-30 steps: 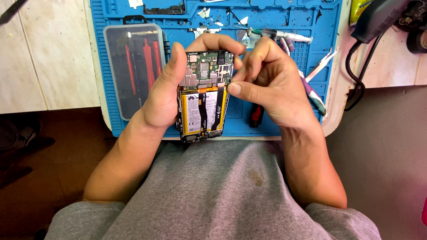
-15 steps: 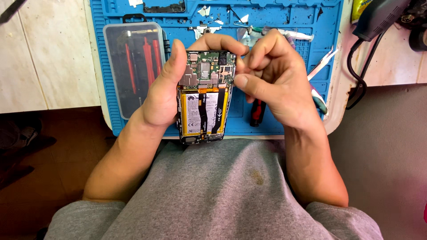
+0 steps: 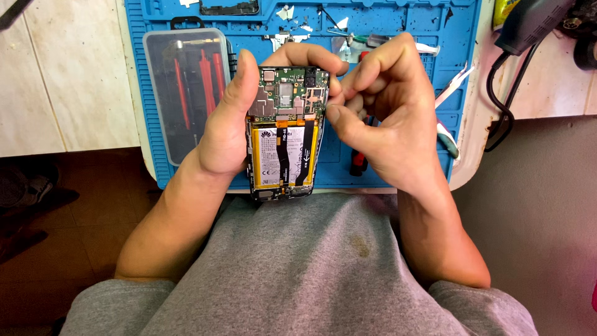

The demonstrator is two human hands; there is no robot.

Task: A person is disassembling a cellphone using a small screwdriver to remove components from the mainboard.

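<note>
- An opened phone (image 3: 284,134), back cover off, is gripped upright in the left hand (image 3: 227,124), thumb along its left edge and fingers curled over the top; it is held above the near edge of a blue work mat (image 3: 460,37), over the lap.
- Since a second ago the right hand (image 3: 388,115) has been shifted slightly: its thumb tip, then lower beside the battery's top, is now pressed at the right edge of the green circuit board (image 3: 289,93); the fingers are curled shut, and whether anything small is pinched cannot be told.
- From this, work at the board's right edge is judged to be in hand; the yellow-framed battery (image 3: 283,154) is still seated.
- A clear plastic case (image 3: 186,93) is closed on the mat, left of the phone; red-handled tools are held inside it.
</note>
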